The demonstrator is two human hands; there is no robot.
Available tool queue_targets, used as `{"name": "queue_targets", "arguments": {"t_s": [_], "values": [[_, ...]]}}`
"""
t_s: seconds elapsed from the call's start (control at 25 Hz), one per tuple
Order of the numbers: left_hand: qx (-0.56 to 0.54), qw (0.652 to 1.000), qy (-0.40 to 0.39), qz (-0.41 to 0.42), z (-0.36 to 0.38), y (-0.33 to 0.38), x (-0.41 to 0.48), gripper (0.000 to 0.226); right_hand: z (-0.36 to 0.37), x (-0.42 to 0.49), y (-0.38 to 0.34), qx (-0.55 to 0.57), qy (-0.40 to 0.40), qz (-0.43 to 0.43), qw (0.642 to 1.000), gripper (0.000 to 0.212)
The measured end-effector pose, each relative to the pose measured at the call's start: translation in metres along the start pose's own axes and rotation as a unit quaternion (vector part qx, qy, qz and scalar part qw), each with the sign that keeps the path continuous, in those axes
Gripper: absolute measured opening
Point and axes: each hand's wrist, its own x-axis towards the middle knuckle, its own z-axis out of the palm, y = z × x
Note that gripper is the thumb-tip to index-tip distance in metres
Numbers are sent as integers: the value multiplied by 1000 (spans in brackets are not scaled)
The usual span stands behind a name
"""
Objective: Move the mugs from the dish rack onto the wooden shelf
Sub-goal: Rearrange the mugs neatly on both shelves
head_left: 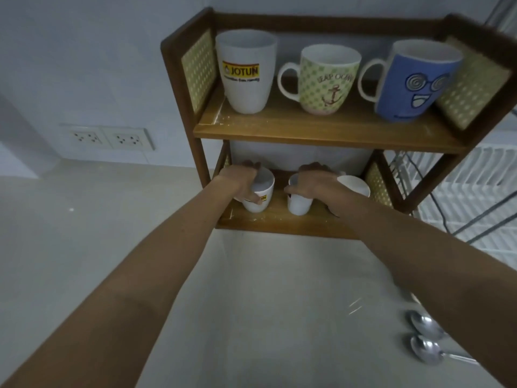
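Pale countertop (pixel 98 233) runs under your forearms to a wooden shelf (pixel 321 130) at twelve o'clock; on its lower board your left hand (pixel 240 180) has its fingers wrapped round a white logo mug (pixel 258 198), and your right hand (pixel 313 182) is clasped over the top of a second white mug (pixel 299 204), with another white mug (pixel 354 184) just at its three o'clock; three mugs stand upright on the upper board; two spoons (pixel 425 340) lie at five o'clock; white dish rack (pixel 475 191) at three o'clock.
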Motion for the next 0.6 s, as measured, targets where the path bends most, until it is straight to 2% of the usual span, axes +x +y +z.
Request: {"name": "queue_targets", "arguments": {"t_s": [0.12, 0.2, 0.32, 0.48, 0.6], "values": [[-3, 1000, 13, 1, 3, -6, 5, 105, -12, 4, 7, -4, -42, -82, 996, 42], [-2, 1000, 9, -8, 3, -7, 8, 104, -18, 7, 11, -16, -61, -118, 991, 52], [-18, 1000, 13, -14, 5, -7, 13, 102, -24, 12, 18, -24, -79, -132, 988, 71], [-31, 999, 4, -11, 1, -7, 15, 102, -22, 17, 27, -28, -79, -147, 986, 76], [-11, 1000, -15, -22, -2, -1, 12, 106, -24, 14, 32, 2, -115, -141, 983, 84]]}}
